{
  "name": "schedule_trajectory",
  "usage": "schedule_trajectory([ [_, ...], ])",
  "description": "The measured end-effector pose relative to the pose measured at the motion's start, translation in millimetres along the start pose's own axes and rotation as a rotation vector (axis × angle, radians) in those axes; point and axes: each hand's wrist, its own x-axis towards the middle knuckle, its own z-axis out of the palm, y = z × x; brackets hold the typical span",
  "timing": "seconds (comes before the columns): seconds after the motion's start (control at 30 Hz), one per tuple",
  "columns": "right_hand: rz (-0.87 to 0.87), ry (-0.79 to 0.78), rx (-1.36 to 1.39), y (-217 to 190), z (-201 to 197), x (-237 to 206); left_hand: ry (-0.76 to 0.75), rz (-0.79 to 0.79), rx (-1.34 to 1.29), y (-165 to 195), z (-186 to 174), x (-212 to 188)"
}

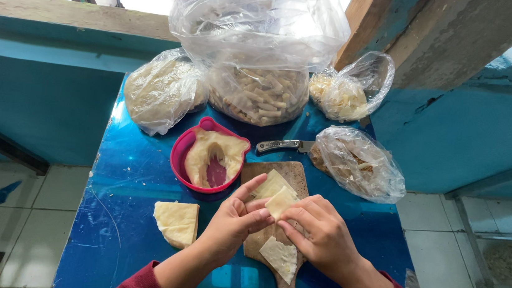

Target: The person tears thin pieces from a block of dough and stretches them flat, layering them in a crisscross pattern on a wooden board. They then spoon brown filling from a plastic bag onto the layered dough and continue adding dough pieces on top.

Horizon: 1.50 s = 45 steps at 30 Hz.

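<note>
My left hand (233, 223) and my right hand (322, 235) meet over a wooden cutting board (291, 172) and together pinch a small pale square of dough (280, 202). Another dough square (270, 183) lies on the board just behind it. A third piece (279, 258) rests on the board below my hands. A folded stack of dough sheets (176, 223) sits on the blue table (128, 169) left of my left hand. A pink bowl (179, 152) with pale filling stands behind the hands.
A knife (278, 145) lies behind the board. Plastic bags hold rolled pieces (257, 94), dough rounds (161, 91), and other pieces at the back right (345, 96) and right (357, 163). A teal wall and wooden post stand behind; tiled floor lies on both sides.
</note>
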Motion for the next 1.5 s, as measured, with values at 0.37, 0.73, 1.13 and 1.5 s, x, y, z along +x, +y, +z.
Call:
schedule_trajectory([
  [0.37, 0.48, -0.026, 0.397, 9, 23, -2, 0.1, 0.298, 0.496, -8, 7, -6],
  [0.73, -0.024, 0.11, 0.403, 16, 8, -14, 0.163, 0.108, 0.131, -4, 2, 0],
  [1.13, 0.619, -0.094, 0.992, 43, 16, -45, 0.055, 0.282, 0.361, -14, 2, -2],
  [1.5, 0.752, -0.181, 0.649, 56, 36, -35, 0.045, 0.252, 0.674, -18, 16, -2],
])
